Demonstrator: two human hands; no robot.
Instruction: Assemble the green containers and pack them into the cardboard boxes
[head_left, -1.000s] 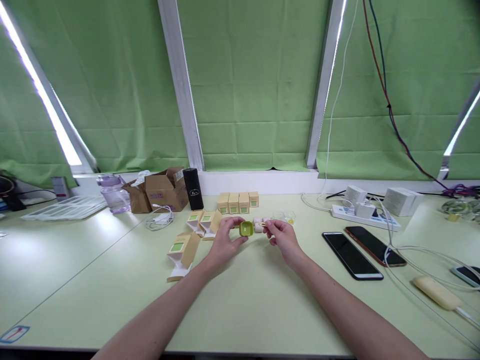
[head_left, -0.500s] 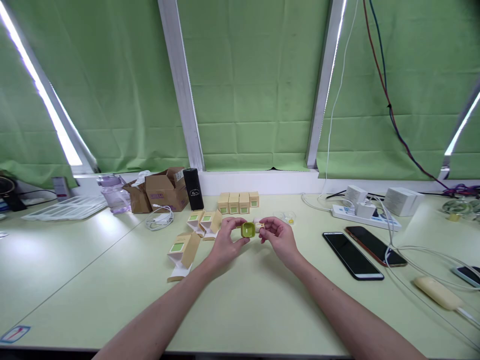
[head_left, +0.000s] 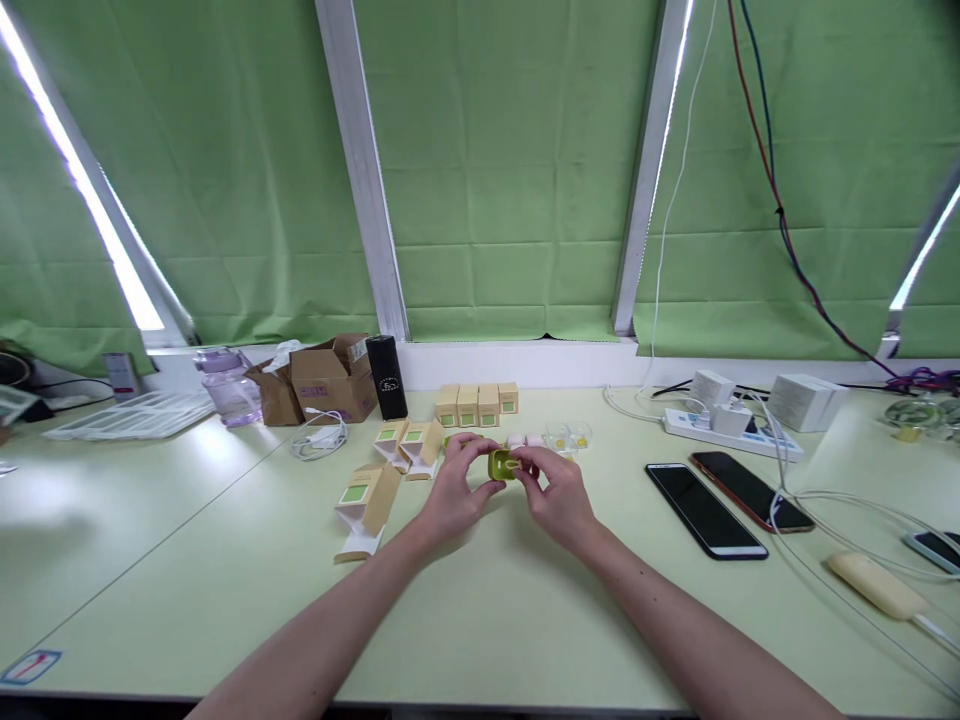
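Between my hands is a small square olive-green container (head_left: 496, 466), its hollow side toward me. My left hand (head_left: 459, 490) grips it by the left edge between thumb and fingers. My right hand (head_left: 556, 490) pinches a small pale piece (head_left: 513, 465) at the container's opening; what kind of piece it is I cannot make out. Just behind my hands lie small pink-white pieces (head_left: 525, 440) and clear round cups with yellow centres (head_left: 568, 436). Left of my left hand are opened kraft boxes with green labels (head_left: 369, 498).
Several closed kraft boxes (head_left: 478, 404) stand in a row at the back. A black cylinder (head_left: 386, 377), a cardboard box (head_left: 334, 380) and a coiled white cable (head_left: 320, 437) sit at left. To the right are two phones (head_left: 705, 511), a power strip (head_left: 731, 433) and loose cables.
My right hand has moved left and brought the small pale piece to the container's opening. The container has shifted slightly right and turned. More of the pink-white pieces and clear cups shows behind.
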